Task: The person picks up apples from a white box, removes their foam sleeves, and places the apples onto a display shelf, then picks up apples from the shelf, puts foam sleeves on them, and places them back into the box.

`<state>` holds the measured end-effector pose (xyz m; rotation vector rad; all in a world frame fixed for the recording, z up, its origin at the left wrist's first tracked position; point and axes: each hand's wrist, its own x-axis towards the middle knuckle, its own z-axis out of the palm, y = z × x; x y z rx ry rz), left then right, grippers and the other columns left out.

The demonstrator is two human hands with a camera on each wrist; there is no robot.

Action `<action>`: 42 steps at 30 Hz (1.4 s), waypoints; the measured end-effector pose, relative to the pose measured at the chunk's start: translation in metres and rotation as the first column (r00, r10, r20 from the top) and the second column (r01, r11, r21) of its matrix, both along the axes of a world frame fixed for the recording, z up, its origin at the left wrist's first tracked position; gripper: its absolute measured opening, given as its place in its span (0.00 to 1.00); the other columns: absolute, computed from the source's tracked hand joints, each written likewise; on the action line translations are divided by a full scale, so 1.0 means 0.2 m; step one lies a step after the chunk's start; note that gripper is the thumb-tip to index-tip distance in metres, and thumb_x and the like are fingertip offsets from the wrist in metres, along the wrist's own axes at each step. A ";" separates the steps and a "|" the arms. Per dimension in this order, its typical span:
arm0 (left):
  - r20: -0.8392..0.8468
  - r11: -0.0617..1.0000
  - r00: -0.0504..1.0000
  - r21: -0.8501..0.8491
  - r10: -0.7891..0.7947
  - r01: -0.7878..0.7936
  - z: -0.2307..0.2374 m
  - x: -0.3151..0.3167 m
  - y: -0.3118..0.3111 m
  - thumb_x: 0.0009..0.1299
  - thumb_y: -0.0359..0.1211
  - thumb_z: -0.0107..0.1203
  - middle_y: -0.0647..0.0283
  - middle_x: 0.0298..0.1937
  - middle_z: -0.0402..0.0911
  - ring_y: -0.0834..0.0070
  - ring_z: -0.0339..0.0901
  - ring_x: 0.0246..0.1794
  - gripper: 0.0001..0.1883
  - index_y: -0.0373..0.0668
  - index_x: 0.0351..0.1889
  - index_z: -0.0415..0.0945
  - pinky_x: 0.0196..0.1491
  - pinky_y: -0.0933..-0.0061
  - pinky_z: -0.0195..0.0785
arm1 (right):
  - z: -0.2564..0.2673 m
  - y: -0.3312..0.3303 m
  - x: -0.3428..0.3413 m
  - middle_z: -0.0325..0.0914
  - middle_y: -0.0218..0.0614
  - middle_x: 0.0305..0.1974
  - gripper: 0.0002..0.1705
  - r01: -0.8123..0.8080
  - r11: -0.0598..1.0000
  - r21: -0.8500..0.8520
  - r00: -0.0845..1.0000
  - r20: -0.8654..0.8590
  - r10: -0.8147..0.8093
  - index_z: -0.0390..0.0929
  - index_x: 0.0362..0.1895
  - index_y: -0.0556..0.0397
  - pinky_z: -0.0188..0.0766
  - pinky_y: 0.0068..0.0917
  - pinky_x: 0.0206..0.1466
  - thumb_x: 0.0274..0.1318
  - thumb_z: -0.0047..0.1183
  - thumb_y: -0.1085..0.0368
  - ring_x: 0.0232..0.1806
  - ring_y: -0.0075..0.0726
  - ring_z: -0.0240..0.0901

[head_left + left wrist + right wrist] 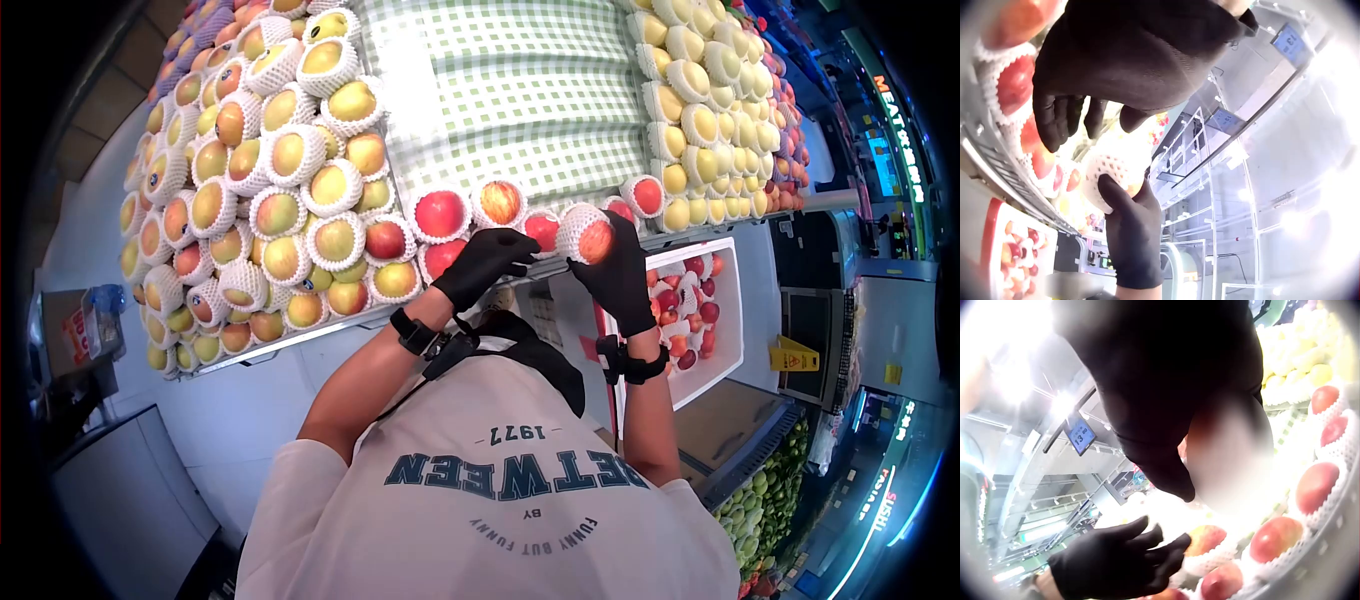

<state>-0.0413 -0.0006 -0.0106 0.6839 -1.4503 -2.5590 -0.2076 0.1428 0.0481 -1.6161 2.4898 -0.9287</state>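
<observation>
My right hand (618, 280), in a black glove, grips a red-and-yellow apple (595, 242) wrapped in a white foam net. The wrapped apple (1102, 187) shows its net side in the left wrist view, with the thumb across it. To its left, my gloved left hand (490, 264) hovers by the front row with loosely bent fingers and nothing held. Around both hands sit red netted apples (440, 214) along the front edge of the display. In the right wrist view the left hand (1119, 559) overlaps a netted apple (1205, 540).
Behind the front row lies a green-and-white checked cloth (520, 100). Piled netted fruit (285, 215) fills the left side, and yellow netted fruit (705, 125) the right. A white foam box (738, 300) of red apples stands below the display at right.
</observation>
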 end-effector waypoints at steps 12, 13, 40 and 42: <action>-0.099 0.384 0.933 -0.893 0.345 -0.237 0.01 -0.06 -0.14 0.52 0.31 0.69 0.46 0.60 0.71 0.59 0.71 0.58 0.33 0.41 0.57 0.69 0.59 0.60 0.65 | -0.16 -0.30 -0.56 0.72 0.47 0.50 0.39 -0.108 0.991 -0.073 0.994 -0.027 0.106 0.67 0.55 0.56 0.69 0.39 0.57 0.33 0.71 0.68 0.52 0.54 0.71; -0.071 0.296 0.940 -0.939 0.335 -0.176 0.01 -0.08 -0.14 0.51 0.32 0.70 0.45 0.62 0.68 0.55 0.68 0.61 0.36 0.42 0.59 0.68 0.61 0.57 0.62 | -0.16 -0.32 -0.56 0.73 0.47 0.49 0.39 -0.159 0.986 -0.056 0.987 -0.029 0.158 0.68 0.54 0.55 0.69 0.39 0.56 0.33 0.71 0.68 0.52 0.55 0.71; 0.090 0.048 0.971 -0.996 0.222 0.081 -0.09 -0.16 -0.17 0.48 0.29 0.70 0.44 0.64 0.64 0.49 0.62 0.66 0.47 0.37 0.68 0.58 0.66 0.57 0.59 | -0.37 -0.44 -0.43 0.58 0.50 0.67 0.56 -0.456 0.846 0.276 0.890 0.128 0.438 0.58 0.69 0.44 0.68 0.44 0.62 0.30 0.72 0.71 0.62 0.58 0.65; 0.061 0.055 0.972 -0.997 0.226 0.050 -0.07 -0.14 -0.15 0.49 0.31 0.70 0.44 0.65 0.63 0.49 0.62 0.66 0.47 0.37 0.68 0.58 0.66 0.57 0.59 | -0.38 -0.41 -0.44 0.58 0.51 0.67 0.57 -0.437 0.858 0.270 0.899 0.123 0.419 0.57 0.69 0.44 0.68 0.44 0.63 0.29 0.72 0.72 0.62 0.59 0.64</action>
